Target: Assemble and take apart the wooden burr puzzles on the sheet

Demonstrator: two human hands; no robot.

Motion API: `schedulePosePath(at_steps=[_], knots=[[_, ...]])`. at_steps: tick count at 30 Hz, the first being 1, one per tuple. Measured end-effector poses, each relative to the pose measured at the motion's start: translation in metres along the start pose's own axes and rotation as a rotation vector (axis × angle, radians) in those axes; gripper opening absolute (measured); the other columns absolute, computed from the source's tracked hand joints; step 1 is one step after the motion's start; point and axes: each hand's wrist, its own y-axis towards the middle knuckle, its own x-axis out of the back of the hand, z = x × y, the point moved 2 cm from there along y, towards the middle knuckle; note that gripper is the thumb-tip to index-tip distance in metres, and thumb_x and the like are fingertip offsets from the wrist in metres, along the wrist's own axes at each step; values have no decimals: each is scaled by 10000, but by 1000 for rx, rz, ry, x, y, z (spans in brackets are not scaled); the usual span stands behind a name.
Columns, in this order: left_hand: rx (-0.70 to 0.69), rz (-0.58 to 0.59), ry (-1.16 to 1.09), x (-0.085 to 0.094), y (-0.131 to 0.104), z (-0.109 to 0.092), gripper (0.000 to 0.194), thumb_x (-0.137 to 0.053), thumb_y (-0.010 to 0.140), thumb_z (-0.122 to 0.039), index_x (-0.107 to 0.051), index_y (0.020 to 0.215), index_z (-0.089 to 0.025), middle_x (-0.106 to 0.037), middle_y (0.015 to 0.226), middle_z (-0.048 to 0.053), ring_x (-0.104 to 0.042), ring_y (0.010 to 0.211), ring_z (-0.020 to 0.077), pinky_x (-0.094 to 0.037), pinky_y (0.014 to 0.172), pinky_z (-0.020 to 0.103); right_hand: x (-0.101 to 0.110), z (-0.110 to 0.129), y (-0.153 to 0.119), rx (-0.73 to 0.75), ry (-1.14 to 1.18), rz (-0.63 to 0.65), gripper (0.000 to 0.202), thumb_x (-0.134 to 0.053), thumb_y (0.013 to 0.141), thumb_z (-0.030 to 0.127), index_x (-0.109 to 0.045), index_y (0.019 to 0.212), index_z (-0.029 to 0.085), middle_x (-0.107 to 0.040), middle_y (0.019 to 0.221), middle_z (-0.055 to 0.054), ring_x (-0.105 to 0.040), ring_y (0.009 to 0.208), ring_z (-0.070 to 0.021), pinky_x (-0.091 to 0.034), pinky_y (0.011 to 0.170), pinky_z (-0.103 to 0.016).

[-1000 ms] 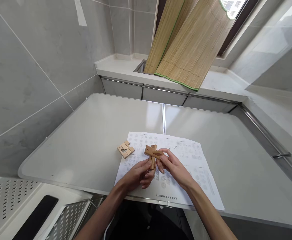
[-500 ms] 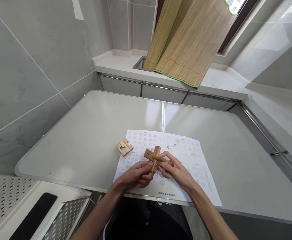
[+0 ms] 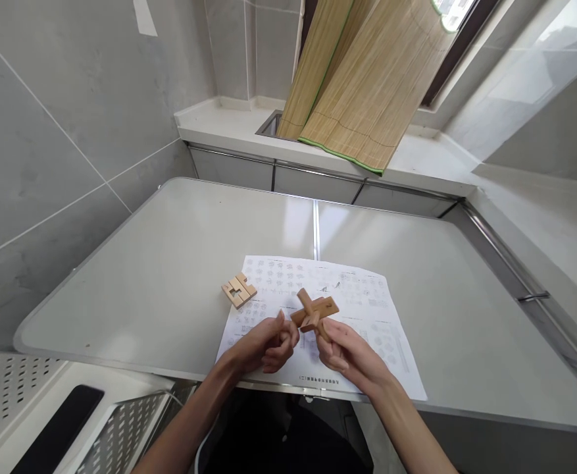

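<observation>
"What did you count at lower centre?"
"There were one left hand (image 3: 271,342), one right hand (image 3: 346,347), one crossed wooden assembly (image 3: 312,313) and one printed sheet (image 3: 364,309)."
"And left of centre?"
"One flat notched wooden cluster (image 3: 245,291) lay there."
"Lower left corner?"
"One black phone (image 3: 61,428)."

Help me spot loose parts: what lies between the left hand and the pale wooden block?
Only the printed sheet shows between the left hand and the pale wooden block in the head view; no loose part is visible there.
</observation>
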Motion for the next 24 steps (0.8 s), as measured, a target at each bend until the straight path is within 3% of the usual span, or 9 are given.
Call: schedulePosePath(at_steps=[3,7,11,15,18,24], knots=[[-2,-14,-1,2,1,0,608,-509,949,-757,-564,790,-172,-302,456,-111,-174,362,53,-195,328,183,18,6,-7,61,111,-113,318,-756,929,456,-609,861,182,-442,645,64,-193,459,-41,-208,459,-242],[9,-73,85,3,2,1,493,-651,942,-629,-581,807,-160,-354,485,-100,-238,389,52,-258,362,184,60,29,-16,165,34,-347,303,-778,904,463,-646,925,191,-464,710,42,-253,508,-72,-277,457,-238],[-16,-88,90,0,3,-2,447,-684,942,-577,-571,808,-166,-348,505,-103,-243,405,50,-264,377,181,106,52,-24,271,-232,-616,402,-799,854,561,-622,822,202,-534,729,13,-375,550,-107,-352,493,-266],[-14,-100,90,-1,3,-3,435,-688,942,-563,-559,802,-172,-342,516,-105,-239,412,50,-264,382,181,140,64,-25,323,-537,-855,508,-745,821,703,-618,810,212,-623,737,-18,-465,577,-139,-395,539,-280],[-17,-105,92,0,3,-3,420,-695,940,-549,-561,813,-172,-341,524,-106,-236,417,49,-273,387,181,154,66,-19,317,-653,-942,567,-725,784,759,-632,821,201,-678,730,-46,-499,564,-147,-413,541,-284],[-13,-111,92,0,3,-2,401,-714,936,-520,-555,813,-174,-338,535,-106,-232,430,47,-289,398,176,165,65,-7,276,-713,-991,523,-734,778,709,-649,791,193,-738,722,-83,-526,517,-152,-413,510,-288]])
